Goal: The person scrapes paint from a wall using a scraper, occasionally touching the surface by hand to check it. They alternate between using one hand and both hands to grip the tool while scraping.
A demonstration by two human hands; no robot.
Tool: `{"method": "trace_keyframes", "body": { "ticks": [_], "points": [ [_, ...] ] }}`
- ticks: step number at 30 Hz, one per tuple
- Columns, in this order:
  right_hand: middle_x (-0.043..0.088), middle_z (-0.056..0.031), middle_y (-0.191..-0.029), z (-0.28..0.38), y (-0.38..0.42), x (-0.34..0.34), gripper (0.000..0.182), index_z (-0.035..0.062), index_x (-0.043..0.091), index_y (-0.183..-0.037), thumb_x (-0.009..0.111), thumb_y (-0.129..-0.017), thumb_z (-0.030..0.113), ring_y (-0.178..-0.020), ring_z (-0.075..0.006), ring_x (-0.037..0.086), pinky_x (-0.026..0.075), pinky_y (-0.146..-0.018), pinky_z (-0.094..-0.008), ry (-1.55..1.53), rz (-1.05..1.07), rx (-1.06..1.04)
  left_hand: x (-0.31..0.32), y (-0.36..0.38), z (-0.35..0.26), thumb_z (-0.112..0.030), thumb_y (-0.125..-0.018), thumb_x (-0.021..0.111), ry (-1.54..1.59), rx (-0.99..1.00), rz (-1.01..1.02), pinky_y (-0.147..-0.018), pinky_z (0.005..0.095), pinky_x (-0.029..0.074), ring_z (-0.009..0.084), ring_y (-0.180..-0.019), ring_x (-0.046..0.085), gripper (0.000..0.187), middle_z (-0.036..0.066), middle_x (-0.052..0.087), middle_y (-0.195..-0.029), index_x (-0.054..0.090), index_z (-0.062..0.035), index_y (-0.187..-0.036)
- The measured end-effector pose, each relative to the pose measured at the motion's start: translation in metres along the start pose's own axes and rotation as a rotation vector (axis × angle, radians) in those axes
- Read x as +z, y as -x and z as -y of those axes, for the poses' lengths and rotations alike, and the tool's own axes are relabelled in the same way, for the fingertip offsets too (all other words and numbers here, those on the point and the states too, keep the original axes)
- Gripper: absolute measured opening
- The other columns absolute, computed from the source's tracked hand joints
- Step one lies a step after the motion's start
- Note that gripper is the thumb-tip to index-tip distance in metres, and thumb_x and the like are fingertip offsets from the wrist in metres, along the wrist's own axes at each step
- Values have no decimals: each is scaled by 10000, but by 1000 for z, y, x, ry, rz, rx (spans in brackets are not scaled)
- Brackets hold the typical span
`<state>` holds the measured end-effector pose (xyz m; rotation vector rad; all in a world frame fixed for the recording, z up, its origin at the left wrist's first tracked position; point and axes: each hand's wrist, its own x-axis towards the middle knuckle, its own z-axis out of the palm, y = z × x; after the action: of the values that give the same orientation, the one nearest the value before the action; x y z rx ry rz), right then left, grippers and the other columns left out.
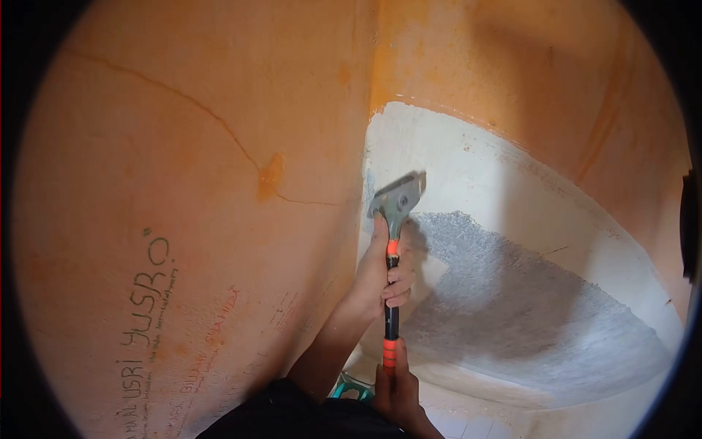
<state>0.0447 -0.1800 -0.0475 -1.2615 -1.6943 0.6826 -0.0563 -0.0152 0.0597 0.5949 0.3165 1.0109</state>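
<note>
A long-handled scraper (392, 314) with a grey metal head and a black and orange handle stands nearly upright before the corner of two walls. My left hand (379, 272) wraps the upper shaft, its thumb stretched up to the underside of the head. Lower down, my right hand (397, 389) closes around the orange grip at the handle's end. The blade lies at a slant against the white area (453, 157) of the right wall. Bare grey surface (504, 300) begins just right of and below the head.
The orange left wall (183, 183) carries a long crack and handwriting in green and red. Orange paint (541, 66) borders the white area above. Low by my sleeve shows a green plastic object (352, 388), with pale floor tiles (468, 426) beside it.
</note>
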Motion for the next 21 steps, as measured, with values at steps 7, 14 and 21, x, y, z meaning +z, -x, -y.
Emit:
{"method": "trace_keyframes", "body": {
  "ticks": [7,14,21],
  "points": [
    [611,-346,-1068,2,-2,3,654,-77,240,-1449,569,-903,68,-742,-438,666,543,-641,-447,-14,-43,-110,6,1,-7,-675,-956,243,-17,17,-65,-247,216,174,53,-300,201,531,-55,271,-474,422,-194,-821],
    [561,-139,-655,3,-8,-5,681,-47,139,-1493,511,-925,-5,-521,-182,570,449,-497,-318,16,-20,-174,2,-1,-5,-675,-957,246,-19,64,52,-244,214,183,53,-297,208,534,-55,278,-477,423,-189,-823],
    [639,-301,-928,0,-7,-3,666,-78,227,-1452,572,-904,81,-699,-430,657,530,-616,-445,-20,-14,-57,4,-4,-6,-734,-918,230,-77,42,-25,-264,214,195,56,-304,222,591,-66,296,-481,432,-183,-842]
  ]
}}
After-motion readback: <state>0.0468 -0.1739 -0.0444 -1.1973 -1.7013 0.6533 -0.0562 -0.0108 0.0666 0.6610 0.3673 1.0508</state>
